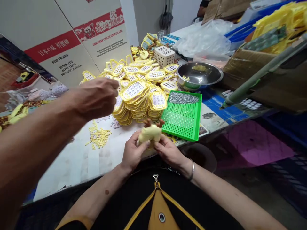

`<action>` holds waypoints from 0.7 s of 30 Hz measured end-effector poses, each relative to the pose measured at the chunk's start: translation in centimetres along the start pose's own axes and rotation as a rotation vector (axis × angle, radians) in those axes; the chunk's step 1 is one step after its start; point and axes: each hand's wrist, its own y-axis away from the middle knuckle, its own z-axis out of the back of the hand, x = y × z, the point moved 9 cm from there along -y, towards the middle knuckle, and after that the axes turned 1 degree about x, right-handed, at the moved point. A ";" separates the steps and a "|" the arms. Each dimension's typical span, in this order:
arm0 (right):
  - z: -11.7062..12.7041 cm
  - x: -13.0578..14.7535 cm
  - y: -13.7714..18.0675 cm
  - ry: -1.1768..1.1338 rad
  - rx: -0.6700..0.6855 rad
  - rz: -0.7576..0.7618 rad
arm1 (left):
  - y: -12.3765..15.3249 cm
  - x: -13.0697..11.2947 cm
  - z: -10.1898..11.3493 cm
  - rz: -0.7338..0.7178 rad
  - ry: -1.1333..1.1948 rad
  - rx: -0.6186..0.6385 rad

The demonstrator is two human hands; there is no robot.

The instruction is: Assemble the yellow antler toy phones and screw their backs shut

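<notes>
My left hand point(133, 150) and my right hand point(170, 152) are closed on either side of a pale yellow toy part with brown antler-like ends point(150, 133). The thumbs press on its near face, and motion blurs its detail. It is above the table's front edge, close to my body. Just beyond it to the right lies a green perforated tray point(181, 129) with many small silvery pieces at its far end. Stacked yellow-rimmed toy panels point(134, 91) with printed button grids rise straight ahead of the hands.
Another person's arm point(79, 105) reaches across from the left, its fist near the stacks. Small yellow pieces point(98, 135) lie scattered on the table point(79, 166). A metal bowl point(201, 83) and a beige perforated box point(164, 57) stand behind. A greenish pole point(259, 70) slants in at right.
</notes>
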 end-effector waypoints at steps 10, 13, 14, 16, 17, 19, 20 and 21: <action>0.4 -1.5 0.1 -0.119 0.097 -0.098 | 1.2 -3.4 -2.2 -0.245 -0.373 0.087; 0.4 -2.3 0.6 -0.169 0.074 -0.186 | 1.2 -3.4 -2.0 -0.221 -0.297 0.124; 0.5 -2.6 0.7 -0.183 0.060 -0.218 | 1.2 -3.3 -1.7 -0.196 -0.253 0.135; 0.6 -3.1 0.9 -0.198 0.017 -0.256 | 1.2 -2.9 -1.0 -0.141 -0.204 0.137; 0.6 -3.3 0.9 -0.192 -0.005 -0.257 | 1.2 -2.7 -0.5 -0.130 -0.214 0.123; 0.5 -3.4 0.8 -0.161 -0.033 -0.243 | 1.3 -2.5 0.6 -0.147 -0.293 0.071; 0.4 -3.4 0.6 -0.145 -0.042 -0.229 | 1.4 -2.4 1.1 -0.166 -0.334 0.040; 0.3 -3.3 0.5 -0.131 -0.050 -0.214 | 1.5 -2.3 1.7 -0.186 -0.356 0.009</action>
